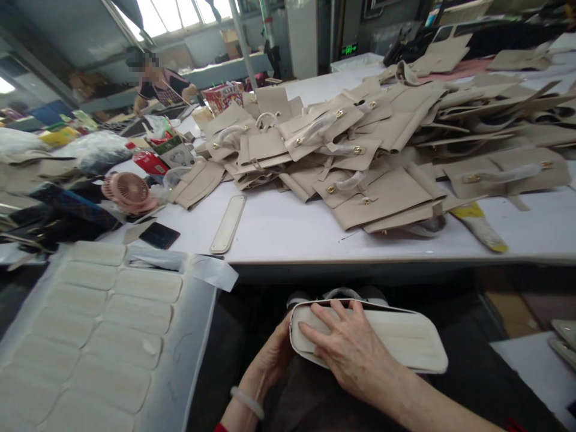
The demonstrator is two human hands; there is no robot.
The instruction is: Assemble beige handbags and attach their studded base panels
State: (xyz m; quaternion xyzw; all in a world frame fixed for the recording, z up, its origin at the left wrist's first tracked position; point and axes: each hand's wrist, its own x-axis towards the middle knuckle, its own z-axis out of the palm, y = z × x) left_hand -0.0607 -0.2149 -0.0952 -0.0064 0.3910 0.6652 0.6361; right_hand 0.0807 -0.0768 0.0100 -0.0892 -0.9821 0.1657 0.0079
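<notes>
Low in front of me, a pale bag piece (pixel 429 339) with a long rounded outline lies across my lap. A cream oblong panel (pixel 400 336) sits within its rim, with a dark gap along the far edge. My left hand (pixel 279 348) grips the left end of the bag piece; its fingers are partly hidden behind it. Fingers spread, my right hand (pixel 346 339) lies on the left part of the panel and presses on it. Another oblong panel (pixel 228 223), with small studs at its ends, rests on the white table (pixel 279 234).
Several cream oblong panels (pixel 139 345) lie in rows on a sheet at left. Beige bag parts with wrapped handles (pixel 342 141) are heaped across the table. A phone (pixel 159 235), a pink fan (pixel 128 193) and a glove (pixel 481 228) lie nearby. A person (pixel 164 90) works farther back.
</notes>
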